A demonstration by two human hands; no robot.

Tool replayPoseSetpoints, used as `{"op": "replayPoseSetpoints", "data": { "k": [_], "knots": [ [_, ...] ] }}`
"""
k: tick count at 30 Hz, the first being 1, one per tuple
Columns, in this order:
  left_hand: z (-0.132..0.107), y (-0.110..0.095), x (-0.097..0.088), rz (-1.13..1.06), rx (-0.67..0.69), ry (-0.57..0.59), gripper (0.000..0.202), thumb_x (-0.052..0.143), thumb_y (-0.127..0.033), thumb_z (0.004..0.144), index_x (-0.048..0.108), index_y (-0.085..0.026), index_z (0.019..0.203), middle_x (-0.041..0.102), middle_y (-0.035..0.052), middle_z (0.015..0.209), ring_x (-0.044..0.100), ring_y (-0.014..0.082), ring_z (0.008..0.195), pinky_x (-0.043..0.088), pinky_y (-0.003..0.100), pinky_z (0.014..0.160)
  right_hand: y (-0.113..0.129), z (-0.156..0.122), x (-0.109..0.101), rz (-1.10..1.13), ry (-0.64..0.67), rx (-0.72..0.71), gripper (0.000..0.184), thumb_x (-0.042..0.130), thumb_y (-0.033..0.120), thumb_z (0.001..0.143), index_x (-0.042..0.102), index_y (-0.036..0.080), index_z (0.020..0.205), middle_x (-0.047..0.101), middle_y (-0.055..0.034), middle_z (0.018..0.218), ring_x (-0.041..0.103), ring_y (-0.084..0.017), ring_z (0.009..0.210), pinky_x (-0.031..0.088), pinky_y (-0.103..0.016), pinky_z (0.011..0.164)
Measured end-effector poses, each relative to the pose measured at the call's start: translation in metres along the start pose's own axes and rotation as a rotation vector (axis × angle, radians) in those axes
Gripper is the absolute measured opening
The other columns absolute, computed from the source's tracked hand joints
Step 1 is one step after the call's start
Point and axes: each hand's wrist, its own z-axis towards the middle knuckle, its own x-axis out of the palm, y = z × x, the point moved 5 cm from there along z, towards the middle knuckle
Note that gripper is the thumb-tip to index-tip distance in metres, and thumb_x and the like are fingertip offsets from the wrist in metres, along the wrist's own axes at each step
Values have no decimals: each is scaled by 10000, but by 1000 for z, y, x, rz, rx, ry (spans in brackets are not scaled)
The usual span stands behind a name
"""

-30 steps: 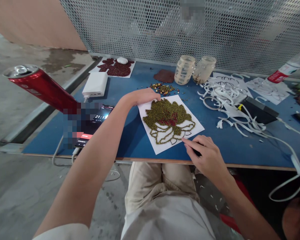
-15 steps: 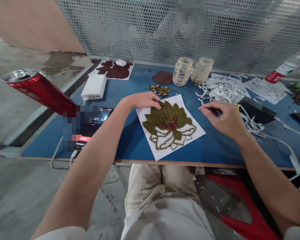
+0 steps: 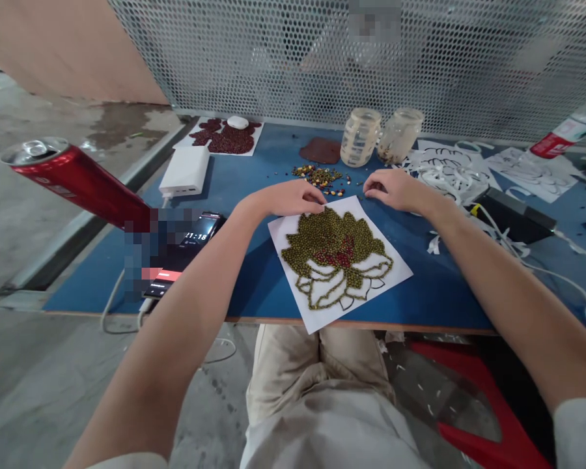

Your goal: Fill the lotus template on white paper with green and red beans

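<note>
A white paper sheet bears a bean picture (image 3: 329, 244) of a lotus-like flower, filled with green mung beans and a dark red centre. Several lower petals are bare white inside bean outlines. My left hand (image 3: 295, 197) rests at its top edge, thumb and fingers close together on the paper. Beyond the sheet's top corner, my right hand (image 3: 395, 189) is low over the table with curled fingertips drawn together; anything between them is too small to make out. A pile of mixed loose beans (image 3: 317, 176) lies just past both hands.
Two clear jars (image 3: 359, 138) stand behind the beans, beside a brown patch (image 3: 320, 150). White paper strips (image 3: 449, 176) and a black box (image 3: 517, 215) lie right. Left are a power bank (image 3: 185, 170), phone (image 3: 200, 231), red can (image 3: 78, 179) and dark-red bean picture (image 3: 227, 138).
My right hand has moved left and away from me, from beside the strips to near the bean pile. The bean picture has slid slightly towards me; my left hand stays at its top edge.
</note>
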Motion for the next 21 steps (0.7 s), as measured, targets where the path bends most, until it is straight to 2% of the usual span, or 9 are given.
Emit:
{"op": "replayPoseSetpoints", "data": {
  "k": [4, 9, 12, 16, 19, 21],
  "knots": [
    [2, -4, 2, 25, 24, -29, 445, 670, -449, 899, 848, -204, 1224, 843, 85, 1060, 702, 218, 921, 489, 342, 861, 0, -3, 4, -7, 63, -68, 167, 621, 321, 1002, 762, 233, 990, 749, -98, 1068, 677, -272, 1000, 541, -462, 984],
    [1, -6, 3, 12, 18, -23, 478, 688, -444, 875, 851, -194, 1248, 837, 98, 1032, 709, 236, 948, 490, 359, 889, -4, -1, 15, -11, 60, -57, 143, 594, 289, 1010, 708, 243, 936, 690, -98, 1022, 647, -277, 995, 537, -464, 988],
    [2, -5, 3, 13, 3, -23, 497, 689, -460, 875, 847, -196, 1266, 831, 99, 1043, 700, 230, 928, 486, 357, 881, 7, -5, 4, -20, 4, -32, 158, 550, 264, 1032, 693, 247, 966, 673, -107, 1065, 646, -293, 1056, 535, -476, 1028],
    [2, -5, 2, 29, 15, -29, 511, 672, -509, 898, 841, -197, 1267, 823, 101, 1094, 685, 218, 916, 475, 347, 866, 54, -33, -29, 44, -147, -82, 217, 457, 257, 1088, 667, 202, 1090, 660, -92, 1148, 653, -246, 1080, 509, -437, 1010],
    [2, -6, 2, 42, 16, -29, 533, 664, -530, 910, 836, -173, 1267, 814, 115, 1094, 678, 226, 919, 470, 351, 861, 102, -74, -28, 185, -64, -204, 159, 511, 268, 1096, 644, 223, 1023, 680, -59, 1040, 648, -205, 940, 528, -375, 881],
    [1, -6, 2, 41, 8, -31, 533, 668, -530, 911, 836, -173, 1270, 809, 116, 1080, 679, 236, 934, 470, 358, 878, 127, -105, -12, 287, 90, -263, 193, 519, 254, 1115, 658, 249, 981, 717, -46, 1008, 670, -193, 905, 543, -347, 849]
  ]
}}
